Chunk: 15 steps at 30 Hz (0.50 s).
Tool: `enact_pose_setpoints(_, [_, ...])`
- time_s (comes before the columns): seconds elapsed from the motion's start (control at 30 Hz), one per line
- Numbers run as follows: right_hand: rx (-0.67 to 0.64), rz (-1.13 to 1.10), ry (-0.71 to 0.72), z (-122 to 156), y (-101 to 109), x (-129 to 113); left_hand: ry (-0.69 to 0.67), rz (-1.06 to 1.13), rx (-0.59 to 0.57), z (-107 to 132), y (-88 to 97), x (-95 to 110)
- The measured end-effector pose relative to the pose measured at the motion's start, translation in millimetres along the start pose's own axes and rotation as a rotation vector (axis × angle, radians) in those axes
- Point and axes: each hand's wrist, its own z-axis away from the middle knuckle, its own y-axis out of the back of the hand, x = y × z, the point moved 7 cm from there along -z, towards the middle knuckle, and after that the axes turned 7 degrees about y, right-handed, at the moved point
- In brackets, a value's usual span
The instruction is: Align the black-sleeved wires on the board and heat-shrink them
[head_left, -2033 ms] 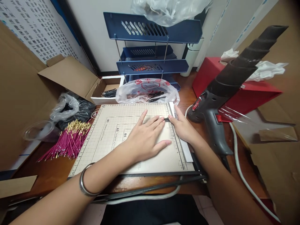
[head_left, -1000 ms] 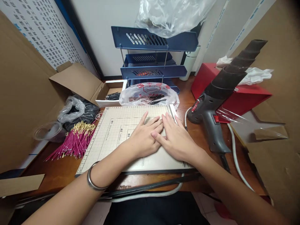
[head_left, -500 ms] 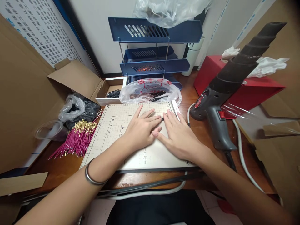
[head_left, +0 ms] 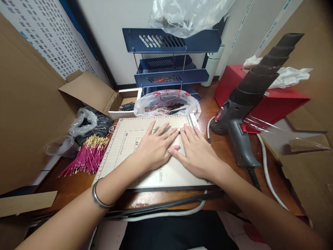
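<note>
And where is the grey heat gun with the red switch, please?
In the head view, the heat gun rests on the table to the right of the right hand, in front of the red box.

A silvery bangle (head_left: 95,199) rings the bare left forearm (head_left: 118,178); the clothing (head_left: 177,231) is black.

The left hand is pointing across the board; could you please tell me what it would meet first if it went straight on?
Most likely the right hand, whose fingers lie just past the fingertips of the left hand; a dark piece shows between them and may be touched even sooner.
</note>
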Motion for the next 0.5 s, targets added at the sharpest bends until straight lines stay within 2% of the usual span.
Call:
enact_pose_setpoints(0.17, [0.033, -0.008, 0.02, 1, 2, -2, 0.024, 0.074, -0.06, -1, -0.5, -4])
enact_pose_setpoints(0.27, [0.022, 0.017, 0.012, 1, 2, -2, 0.047, 0.161, -0.086, -10, 1.6, -13])
enact_pose_setpoints(0.5, [0.005, 0.05, 0.002, 1, 0, -2, 0.061, 0.35, 0.151, -58, 21.2, -36])
